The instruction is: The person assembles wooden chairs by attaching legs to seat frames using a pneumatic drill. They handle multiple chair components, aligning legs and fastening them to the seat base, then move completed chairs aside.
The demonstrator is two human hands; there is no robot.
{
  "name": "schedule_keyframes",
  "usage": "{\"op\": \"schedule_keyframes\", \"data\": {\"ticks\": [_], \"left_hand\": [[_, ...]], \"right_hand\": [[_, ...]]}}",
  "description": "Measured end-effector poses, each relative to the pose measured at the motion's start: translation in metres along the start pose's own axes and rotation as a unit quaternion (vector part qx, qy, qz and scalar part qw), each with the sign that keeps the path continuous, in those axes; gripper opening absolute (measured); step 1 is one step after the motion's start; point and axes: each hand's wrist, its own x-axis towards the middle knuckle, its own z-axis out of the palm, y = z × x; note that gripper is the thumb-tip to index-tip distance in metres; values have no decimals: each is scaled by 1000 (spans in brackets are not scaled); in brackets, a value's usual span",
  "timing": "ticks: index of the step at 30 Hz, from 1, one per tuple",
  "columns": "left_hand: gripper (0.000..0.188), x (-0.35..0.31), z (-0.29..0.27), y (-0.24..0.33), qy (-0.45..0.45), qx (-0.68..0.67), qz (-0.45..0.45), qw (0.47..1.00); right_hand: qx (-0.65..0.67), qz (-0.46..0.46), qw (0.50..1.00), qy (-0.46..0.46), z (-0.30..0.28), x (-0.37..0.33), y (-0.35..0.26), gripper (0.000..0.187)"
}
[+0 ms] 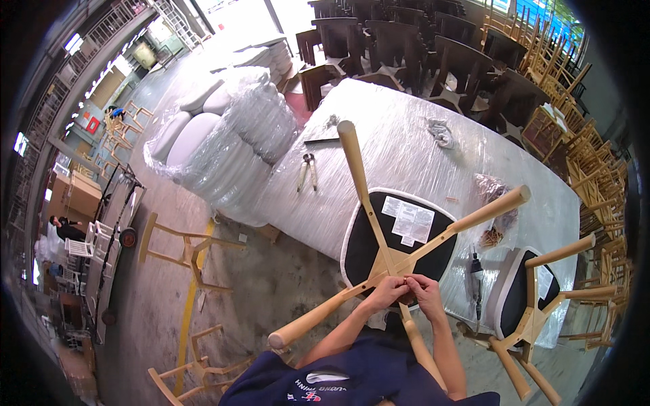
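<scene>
A stool or chair lies upside down on the plastic-wrapped table, its crossed wooden leg frame (391,262) over a seat with a black underside (363,233) and white labels (409,220). My left hand (387,292) and my right hand (426,294) meet just on the near side of the frame's crossing. Both have their fingers pinched together, fingertips touching or almost touching. Something small and brownish may be between them, too small to name. One leg (421,345) runs toward me between my forearms.
On the plastic-wrapped table (399,155) lie pincers (307,172), a power screwdriver (477,287), a bag of small hardware (497,233) and crumpled plastic (441,133). A second upturned seat (518,298) stands at right. Wrapped cushions (230,135) are at left, dark chairs (393,47) behind.
</scene>
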Motion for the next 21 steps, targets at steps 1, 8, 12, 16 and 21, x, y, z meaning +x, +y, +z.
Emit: {"op": "schedule_keyframes", "data": {"ticks": [1, 8, 12, 16, 21], "left_hand": [[28, -9, 2, -3, 7, -38, -22, 999], [24, -52, -13, -46, 137, 155, 85, 975], [13, -89, -19, -60, 252, 298, 63, 919], [8, -100, -9, -41, 337, 292, 68, 893], [9, -82, -23, -38, 409, 364, 88, 832]], "right_hand": [[3, 8, 1000, -26, 0, -5, 3, 32], [-116, -94, 982, 113, -4, -16, 30, 21], [-218, -106, 953, 182, -32, -30, 31, 17], [-205, -55, 969, 125, -28, -48, 44, 16], [-303, -80, 949, 38, -19, -45, 52, 19]]}}
